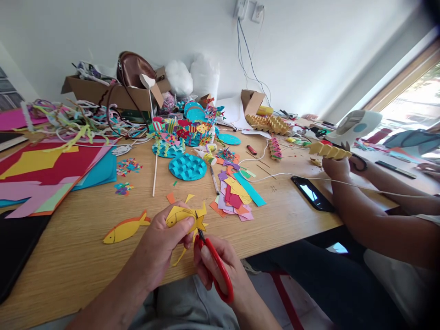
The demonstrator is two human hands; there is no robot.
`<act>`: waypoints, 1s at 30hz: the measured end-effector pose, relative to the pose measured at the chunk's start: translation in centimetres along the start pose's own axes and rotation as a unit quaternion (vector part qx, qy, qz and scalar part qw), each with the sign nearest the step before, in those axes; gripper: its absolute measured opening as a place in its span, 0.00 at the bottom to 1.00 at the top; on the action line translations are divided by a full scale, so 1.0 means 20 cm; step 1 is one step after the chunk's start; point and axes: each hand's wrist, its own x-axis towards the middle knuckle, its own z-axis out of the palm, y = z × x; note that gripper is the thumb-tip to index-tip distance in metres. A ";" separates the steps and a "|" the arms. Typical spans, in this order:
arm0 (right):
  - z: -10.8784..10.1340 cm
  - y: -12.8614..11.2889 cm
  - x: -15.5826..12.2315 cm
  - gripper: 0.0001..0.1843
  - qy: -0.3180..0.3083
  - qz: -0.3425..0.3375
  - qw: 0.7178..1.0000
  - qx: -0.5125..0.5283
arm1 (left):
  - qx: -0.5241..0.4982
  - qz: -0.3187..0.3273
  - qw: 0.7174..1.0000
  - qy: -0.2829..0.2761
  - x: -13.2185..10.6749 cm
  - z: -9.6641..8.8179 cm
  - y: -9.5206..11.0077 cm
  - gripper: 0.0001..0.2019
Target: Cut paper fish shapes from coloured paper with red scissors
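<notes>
Between thumb and fingers, my left hand [165,238] pinches a yellow paper fish [178,216] with drawn black lines. My right hand [220,261] is closed round the red handles of a pair of scissors [222,270]. The dark blades meet the paper by the fish's tail, partly hidden by my fingers and the paper. A thin yellow offcut [180,256] hangs beneath. On the table to the left lies a finished-looking yellow fish [123,229] with an orange edge. Small scraps, one orange [171,197], lie just beyond my left hand.
Paper pieces [235,197] pile beyond my hands, beside a pen [215,180]. Blue textured discs [187,167] and a wooden stick [155,176] lie further back. Coloured sheets [68,169] cover the left. At right, a phone [313,193] lies near another person's hands [335,168], which hold a yellow folded strip.
</notes>
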 end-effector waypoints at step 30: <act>-0.05 -0.02 -0.03 0.27 -0.030 0.049 0.996 -0.064 | 0.091 -0.042 0.988 -0.114 0.03 -0.13 0.05 0.03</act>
